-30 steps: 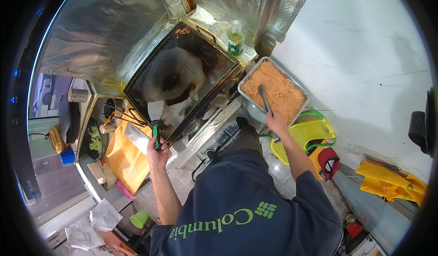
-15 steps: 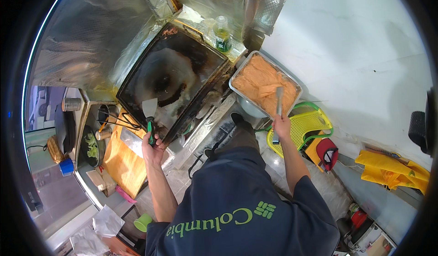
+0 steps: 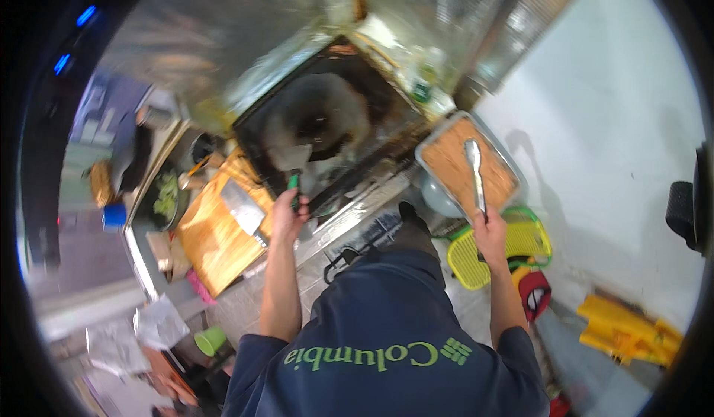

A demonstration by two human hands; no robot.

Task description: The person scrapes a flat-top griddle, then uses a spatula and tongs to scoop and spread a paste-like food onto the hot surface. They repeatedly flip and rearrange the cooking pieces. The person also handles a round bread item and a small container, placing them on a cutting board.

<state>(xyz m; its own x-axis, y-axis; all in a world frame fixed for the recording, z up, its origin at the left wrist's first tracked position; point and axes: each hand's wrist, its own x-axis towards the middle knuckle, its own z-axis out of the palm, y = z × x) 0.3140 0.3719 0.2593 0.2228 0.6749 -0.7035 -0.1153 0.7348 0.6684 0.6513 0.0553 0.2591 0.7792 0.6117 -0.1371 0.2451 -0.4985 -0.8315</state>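
Plainly, both my hands were full, as I looked down with twelve at the top of my view. My left hand (image 3: 288,216), between eight and nine o'clock, had its fingers curled closed around the green handle of a scraper (image 3: 294,180). The scraper's flat blade pointed toward twelve, over the near-left edge of the dark griddle (image 3: 327,101) at eleven; I couldn't tell whether metal met metal there. My right hand (image 3: 489,238), between three and four, was wrapped closed about the tongs (image 3: 476,168), whose rounded silver tip lay over the orange-brown paste (image 3: 450,153), though whether it touched I couldn't tell. That paste filled much of a rectangular tub (image 3: 440,182) between two and three o'clock, just beside the griddle's right corner. Below the tub, toward four, was a yellow-green stool (image 3: 470,261), with a red cap (image 3: 535,294) near it. A bottle (image 3: 424,86), blurred, stood around one. Left of my left hand, between eight and nine, a cleaver (image 3: 242,207) lay on a wooden board (image 3: 204,242), and a pan of green leaves (image 3: 165,197) sat near nine, beyond the board.
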